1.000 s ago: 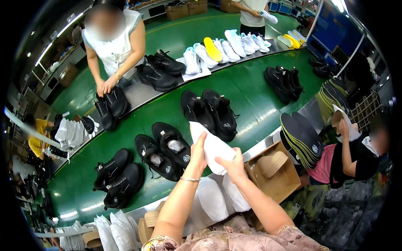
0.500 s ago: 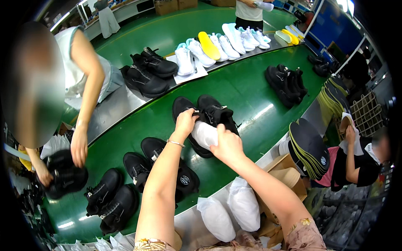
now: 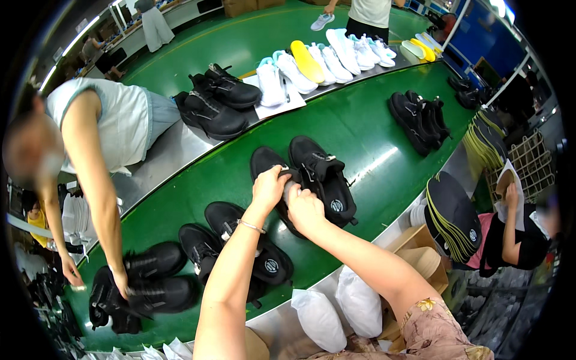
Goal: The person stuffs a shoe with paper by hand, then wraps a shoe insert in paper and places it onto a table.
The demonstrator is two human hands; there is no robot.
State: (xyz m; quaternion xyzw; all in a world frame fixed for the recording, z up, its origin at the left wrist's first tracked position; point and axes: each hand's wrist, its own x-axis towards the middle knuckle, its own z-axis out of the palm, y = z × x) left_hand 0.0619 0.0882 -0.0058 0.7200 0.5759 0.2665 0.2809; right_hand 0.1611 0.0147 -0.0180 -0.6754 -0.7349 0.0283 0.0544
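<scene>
So, a plain dull-black shoe [image 3: 264, 160] is being gripped by the left hand [image 3: 269, 188]; the right hand [image 3: 306, 211] is being turned so its grip cannot be told.

Bare forearms [image 3: 230, 264] reach forward, the left grip [image 3: 269, 189] pinching, the right grip [image 3: 305, 210] curled just beside it.

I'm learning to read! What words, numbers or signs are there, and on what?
Round mark, black shoe beside the right hand: too small to read.
Second round mark, lower shoe beside the left forearm: too small.
Third round mark, insole stack: too small.
No readable words or numbers.
</scene>
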